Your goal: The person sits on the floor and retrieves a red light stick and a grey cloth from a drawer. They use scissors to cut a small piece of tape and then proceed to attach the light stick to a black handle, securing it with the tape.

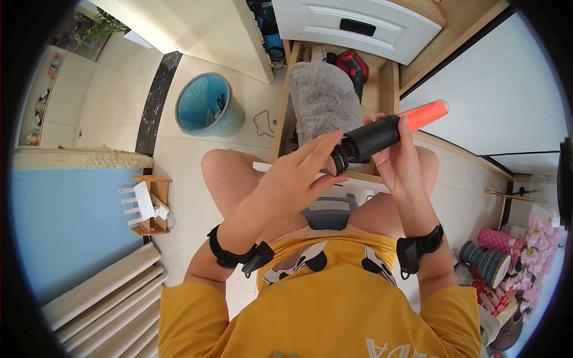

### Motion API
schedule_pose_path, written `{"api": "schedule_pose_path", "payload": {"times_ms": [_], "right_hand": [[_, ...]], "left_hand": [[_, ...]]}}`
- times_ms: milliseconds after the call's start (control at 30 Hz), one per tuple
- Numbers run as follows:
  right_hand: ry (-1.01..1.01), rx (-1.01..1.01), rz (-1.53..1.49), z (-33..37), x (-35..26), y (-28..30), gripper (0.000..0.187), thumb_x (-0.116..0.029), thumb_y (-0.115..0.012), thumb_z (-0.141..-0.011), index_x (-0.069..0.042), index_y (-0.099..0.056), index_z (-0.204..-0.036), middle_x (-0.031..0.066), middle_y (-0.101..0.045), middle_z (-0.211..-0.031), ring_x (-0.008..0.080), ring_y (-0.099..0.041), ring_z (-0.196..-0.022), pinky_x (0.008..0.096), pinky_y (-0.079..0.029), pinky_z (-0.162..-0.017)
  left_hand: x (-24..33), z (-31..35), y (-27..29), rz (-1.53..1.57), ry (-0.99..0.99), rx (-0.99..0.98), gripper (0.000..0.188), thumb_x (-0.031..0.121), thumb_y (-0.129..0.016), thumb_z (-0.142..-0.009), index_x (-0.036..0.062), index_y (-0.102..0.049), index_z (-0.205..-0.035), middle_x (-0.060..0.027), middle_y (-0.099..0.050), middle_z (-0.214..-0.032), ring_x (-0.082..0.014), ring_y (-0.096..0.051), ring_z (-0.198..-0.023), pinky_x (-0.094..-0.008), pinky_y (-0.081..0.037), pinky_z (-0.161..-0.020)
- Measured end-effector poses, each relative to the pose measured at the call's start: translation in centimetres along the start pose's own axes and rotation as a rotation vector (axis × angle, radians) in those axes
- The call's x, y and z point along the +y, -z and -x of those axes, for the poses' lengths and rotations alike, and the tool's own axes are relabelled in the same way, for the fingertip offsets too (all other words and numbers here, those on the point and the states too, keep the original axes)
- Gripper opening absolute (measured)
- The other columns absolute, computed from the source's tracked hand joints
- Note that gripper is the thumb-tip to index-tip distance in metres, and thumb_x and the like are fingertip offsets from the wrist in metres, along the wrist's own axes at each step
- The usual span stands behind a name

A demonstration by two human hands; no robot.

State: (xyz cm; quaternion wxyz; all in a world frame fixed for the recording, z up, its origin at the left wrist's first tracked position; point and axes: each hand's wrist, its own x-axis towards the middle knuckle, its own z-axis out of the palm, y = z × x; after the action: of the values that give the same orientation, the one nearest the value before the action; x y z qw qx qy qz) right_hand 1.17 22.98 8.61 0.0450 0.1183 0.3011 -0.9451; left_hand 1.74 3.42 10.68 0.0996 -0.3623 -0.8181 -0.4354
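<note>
Over the open drawer I hold a flashlight [376, 138] with a black body and a translucent orange-red wand [425, 114] on its far right end. My right hand [401, 160] is closed round the body from the right, with its thumb along the side near the wand. At the other end, my left hand [293, 178] pinches a round black end cap [340, 160] between thumb and fingers. The cap sits at an angle to the body with a dark gap between them. Whether it is fully off, I cannot tell.
The pulled-out wooden drawer [388, 83] holds a grey fluffy cloth [325, 98] and a red-and-black tool [353, 68]. A blue waste bin [209, 107] stands left on the tiled floor. A white drawer front [358, 27] juts out above. Pink flowers [540, 250] and a patterned drum [486, 264] are at right.
</note>
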Motion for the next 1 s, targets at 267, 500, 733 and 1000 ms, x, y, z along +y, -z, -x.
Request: {"api": "schedule_pose_path", "payload": {"times_ms": [267, 500, 733, 1000], "right_hand": [[-0.096, 0.123, 0.003, -0.4, -0.1, -0.2, 0.036, -0.035, -0.051, -0.084, -0.002, -0.046, -0.096, 0.0095, -0.055, -0.093, 0.0225, -0.056, -0.093, 0.0309, -0.050, -0.078], [-0.215, 0.173, -0.256, -1.6, -1.5, 2.8, 0.030, -0.036, -0.056, -0.081, -0.007, -0.053, -0.088, 0.0142, -0.058, -0.092, 0.0179, -0.060, -0.084, 0.0270, -0.054, -0.067], [-0.344, -0.017, -0.428, -1.3, -1.5, 2.5, 0.020, -0.035, -0.057, -0.080, -0.016, -0.058, -0.086, -0.0051, -0.058, -0.085, 0.0118, -0.055, -0.088, 0.0218, -0.053, -0.051], [-0.341, -0.145, -0.598, -1.8, -0.8, 3.8, 0.036, -0.034, -0.049, -0.085, -0.005, -0.046, -0.105, 0.0017, -0.049, -0.093, 0.0165, -0.054, -0.094, 0.0318, -0.051, -0.071]], "left_hand": [[1.1, -0.2, 0.5, -0.073, 0.080, -0.006, 0.058, 0.014, -0.072, -0.064, 0.0013, -0.045, -0.114, -0.0129, -0.058, -0.097, -0.0207, -0.059, -0.071, -0.0266, -0.048, -0.054], [1.2, 0.3, 1.8, -0.081, -0.021, 0.051, 0.057, 0.007, -0.073, -0.060, 0.0010, -0.048, -0.111, -0.0128, -0.058, -0.097, -0.0185, -0.061, -0.072, -0.0246, -0.051, -0.057], [1.7, -0.6, 1.0, -0.036, -0.170, 0.146, 0.058, 0.013, -0.076, -0.059, -0.0003, -0.050, -0.109, -0.0134, -0.056, -0.097, -0.0201, -0.058, -0.077, -0.0260, -0.050, -0.061], [3.2, -1.4, 0.2, 0.056, -0.029, 0.104, 0.061, 0.025, -0.077, -0.059, -0.0004, -0.052, -0.109, -0.0113, -0.056, -0.093, -0.0173, -0.056, -0.071, -0.0241, -0.049, -0.059]]}}
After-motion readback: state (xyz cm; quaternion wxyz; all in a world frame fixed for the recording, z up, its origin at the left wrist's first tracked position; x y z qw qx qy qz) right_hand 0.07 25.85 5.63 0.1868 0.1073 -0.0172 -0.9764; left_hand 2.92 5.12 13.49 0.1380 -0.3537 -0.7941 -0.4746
